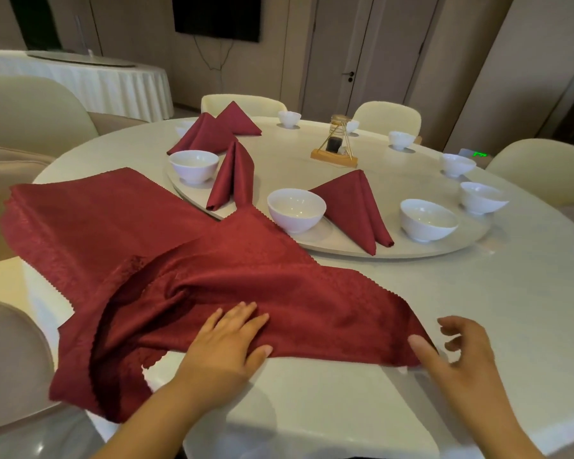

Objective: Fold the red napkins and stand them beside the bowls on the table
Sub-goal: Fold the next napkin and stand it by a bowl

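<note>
The dark red cloth napkin (229, 266) lies at the near edge of the round white table (478, 309) under the flat left hand (227, 336), the right hand (461, 356) slack, so a pull may topple the folded red napkin (232, 177) at its far corner

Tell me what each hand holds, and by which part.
Nothing is gripped. The left hand presses flat on the unfolded red napkin near its front edge; the right hand is open, thumb touching the napkin's near right corner.
</note>
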The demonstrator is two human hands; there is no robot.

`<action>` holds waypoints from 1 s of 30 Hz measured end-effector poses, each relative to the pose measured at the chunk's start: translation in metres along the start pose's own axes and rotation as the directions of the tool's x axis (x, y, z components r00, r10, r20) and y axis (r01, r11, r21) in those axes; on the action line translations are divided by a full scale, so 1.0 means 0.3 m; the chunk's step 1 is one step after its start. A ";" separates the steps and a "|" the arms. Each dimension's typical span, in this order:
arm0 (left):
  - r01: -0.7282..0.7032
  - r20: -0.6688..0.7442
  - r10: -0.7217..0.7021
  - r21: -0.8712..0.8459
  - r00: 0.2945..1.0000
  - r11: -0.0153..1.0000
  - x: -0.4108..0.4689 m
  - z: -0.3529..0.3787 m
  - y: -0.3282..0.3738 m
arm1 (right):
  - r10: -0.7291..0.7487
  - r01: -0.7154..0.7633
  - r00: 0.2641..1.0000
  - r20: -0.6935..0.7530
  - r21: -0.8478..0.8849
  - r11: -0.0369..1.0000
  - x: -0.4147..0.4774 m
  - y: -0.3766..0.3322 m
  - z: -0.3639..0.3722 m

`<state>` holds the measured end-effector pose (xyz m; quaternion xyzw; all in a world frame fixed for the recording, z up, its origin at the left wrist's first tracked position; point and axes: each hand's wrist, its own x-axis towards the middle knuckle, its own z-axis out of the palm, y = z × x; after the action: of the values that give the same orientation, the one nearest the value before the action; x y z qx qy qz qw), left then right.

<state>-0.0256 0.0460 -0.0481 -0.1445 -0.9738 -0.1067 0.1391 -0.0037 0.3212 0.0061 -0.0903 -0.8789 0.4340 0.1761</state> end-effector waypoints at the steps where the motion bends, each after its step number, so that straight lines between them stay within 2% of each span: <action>1: 0.007 0.025 -0.007 -0.011 1.000 1.000 0.000 -0.008 0.002 | 0.023 -0.023 1.000 0.006 -0.047 0.999 -0.020 0.014 0.010; 5: 0.055 0.049 -0.051 -0.088 0.998 0.995 -0.015 -0.030 0.009 | -0.007 0.014 1.000 0.026 -0.270 0.963 -0.043 0.033 0.051; 8: 0.023 -0.025 -0.025 -0.098 0.999 0.995 -0.019 -0.017 0.004 | -0.043 0.065 0.997 0.060 -0.435 0.898 -0.038 0.028 0.072; 10: 0.016 -0.052 -0.021 -0.099 0.998 0.995 -0.018 -0.019 0.010 | -0.057 0.085 0.996 0.074 -0.473 0.877 -0.037 0.025 0.079; 12: -0.002 -0.080 -0.004 -0.075 0.997 0.997 -0.014 -0.021 0.012 | -0.074 0.088 0.996 0.049 -0.433 0.897 -0.036 0.029 0.073; 14: -0.002 -0.111 -0.002 -0.038 0.994 0.999 -0.014 -0.012 0.011 | -0.039 0.035 0.999 -0.004 -0.337 0.941 -0.031 0.039 0.052; 17: -0.025 -0.177 0.026 0.005 0.984 1.000 -0.012 0.001 0.005 | 0.008 -0.014 0.997 -0.075 -0.082 0.997 -0.016 0.059 0.018; 20: -0.029 -0.207 0.033 0.023 0.978 0.999 -0.011 0.005 0.004 | 0.060 -0.046 0.991 -0.118 0.120 0.992 0.007 0.053 -0.008; 23: -0.033 -0.224 0.039 0.029 0.974 0.999 -0.014 0.010 0.006 | 0.148 -0.123 0.987 -0.068 0.280 0.952 0.041 0.041 -0.045; 26: -0.038 -0.235 0.044 0.028 0.971 0.999 -0.014 0.011 0.004 | 0.278 -0.264 0.959 0.051 0.515 0.815 0.061 0.037 -0.076; 28: -0.043 -0.235 0.050 0.036 0.971 0.998 -0.013 0.012 0.003 | 0.343 -0.342 0.929 0.140 0.681 0.647 0.087 0.057 -0.085; 30: -0.044 -0.234 0.052 0.039 0.971 0.998 -0.014 0.016 0.002 | 0.339 -0.376 0.914 0.224 0.782 0.497 0.111 0.061 -0.090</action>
<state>-0.0228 0.0466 -0.0536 -0.1520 -0.9484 -0.1036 0.2583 -0.0239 0.3625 0.0146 -0.1704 -0.5469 0.8151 0.0863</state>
